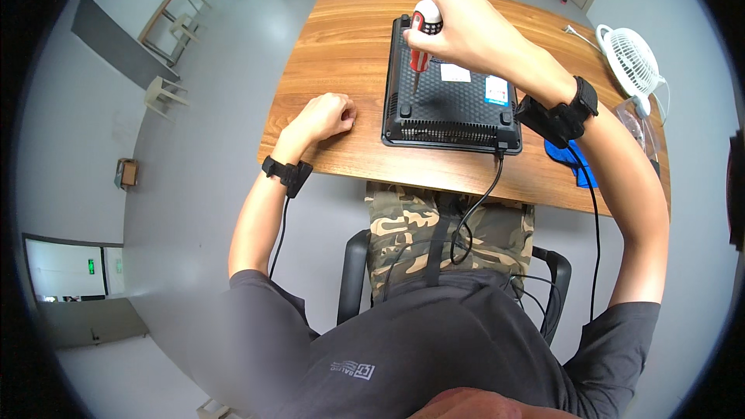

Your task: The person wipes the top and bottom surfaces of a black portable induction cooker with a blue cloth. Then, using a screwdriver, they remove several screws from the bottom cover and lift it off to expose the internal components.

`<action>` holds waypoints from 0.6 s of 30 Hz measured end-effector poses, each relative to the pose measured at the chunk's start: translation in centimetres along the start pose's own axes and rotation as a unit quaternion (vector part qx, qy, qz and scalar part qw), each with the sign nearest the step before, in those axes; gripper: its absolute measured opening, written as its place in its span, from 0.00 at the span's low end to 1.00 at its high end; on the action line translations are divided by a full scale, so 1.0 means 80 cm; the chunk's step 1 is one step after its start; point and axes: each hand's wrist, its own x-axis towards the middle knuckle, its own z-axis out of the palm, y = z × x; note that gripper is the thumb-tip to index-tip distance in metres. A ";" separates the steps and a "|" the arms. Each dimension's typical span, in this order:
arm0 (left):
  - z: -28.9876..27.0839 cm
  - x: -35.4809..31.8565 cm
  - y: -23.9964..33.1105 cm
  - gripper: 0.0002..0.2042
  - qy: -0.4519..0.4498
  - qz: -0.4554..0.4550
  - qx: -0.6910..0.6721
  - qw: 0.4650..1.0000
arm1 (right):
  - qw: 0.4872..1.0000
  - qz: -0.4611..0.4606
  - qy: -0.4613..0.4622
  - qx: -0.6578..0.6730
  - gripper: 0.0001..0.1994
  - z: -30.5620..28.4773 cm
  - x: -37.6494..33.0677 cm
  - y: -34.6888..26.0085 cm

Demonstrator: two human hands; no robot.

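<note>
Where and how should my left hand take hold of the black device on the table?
Probably by pinching the left rim of the black device, coming from the left: that long side is uncovered and faces the left hand. The right hand reaches over the far part, and the cable meets the near edge.

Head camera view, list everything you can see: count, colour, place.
Table: one, brown, centre
Appliance: one, black, on table
Labels: at least two, white-blue, on appliance
Screwdriver: one, red-white, over appliance
Cord: one, black, appliance's near edge
Fan: one, white, table's right
Cloth: one, blue, table's right
Stools: several, pale, far left
Seat: one, black, lower centre
Trousers: one pair, camouflage, lap
Shirt: one, dark, bottom
Wristbands: two, black, wrists
Left hand: one, bare, on table
Right hand: one, bare, holding screwdriver
</note>
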 end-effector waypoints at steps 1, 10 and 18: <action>-0.001 0.000 -0.002 0.07 -0.008 0.006 0.007 1.000 | 1.000 0.002 -0.001 0.002 0.21 -0.002 -0.002 0.002; -0.020 0.105 0.013 0.21 0.130 -0.071 -0.088 0.985 | 0.998 0.036 0.049 -0.003 0.19 -0.059 -0.023 0.035; -0.006 0.235 0.055 0.46 -0.042 -0.124 -0.061 0.990 | 0.990 0.108 0.085 -0.019 0.19 -0.129 -0.062 0.070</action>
